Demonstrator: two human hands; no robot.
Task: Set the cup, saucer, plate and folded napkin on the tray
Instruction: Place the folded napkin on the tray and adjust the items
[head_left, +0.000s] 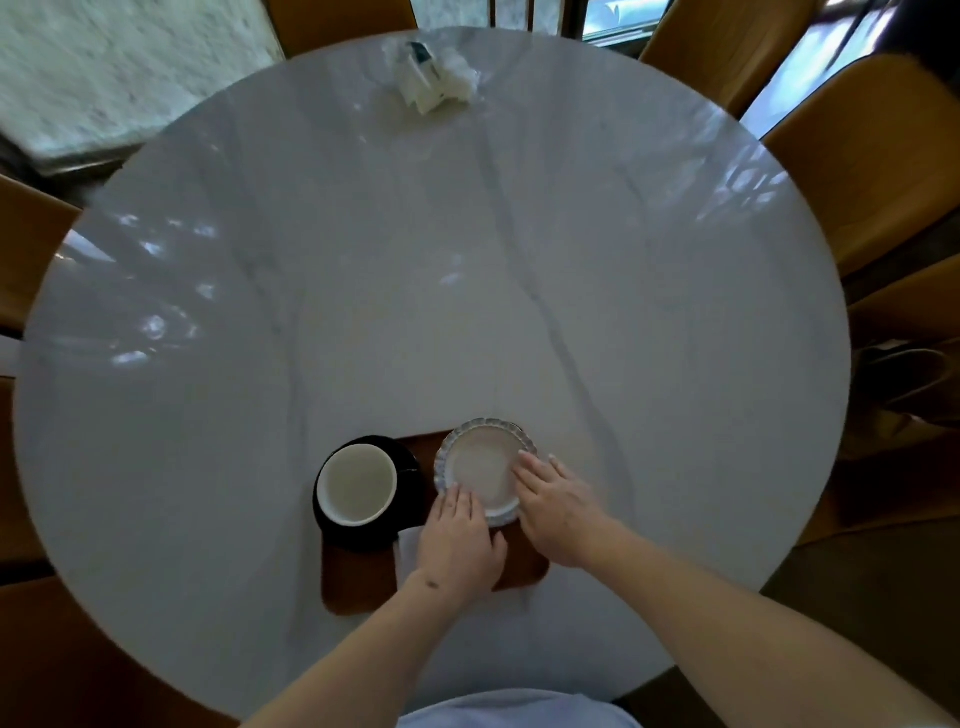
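A round, glossy marble table (467, 260) carried a brown rounded tray (358, 582) near its front edge. The white fluted plate (480, 467) sat at the tray's far right. Both hands lay flat with straight fingers, the left hand (457, 545) touching its near rim, the right hand (558, 504) its right rim. The white cup (357, 486) stood on a black saucer (405, 460) overlapping the tray's left side. A white napkin (408, 545) peeked out beneath the left hand.
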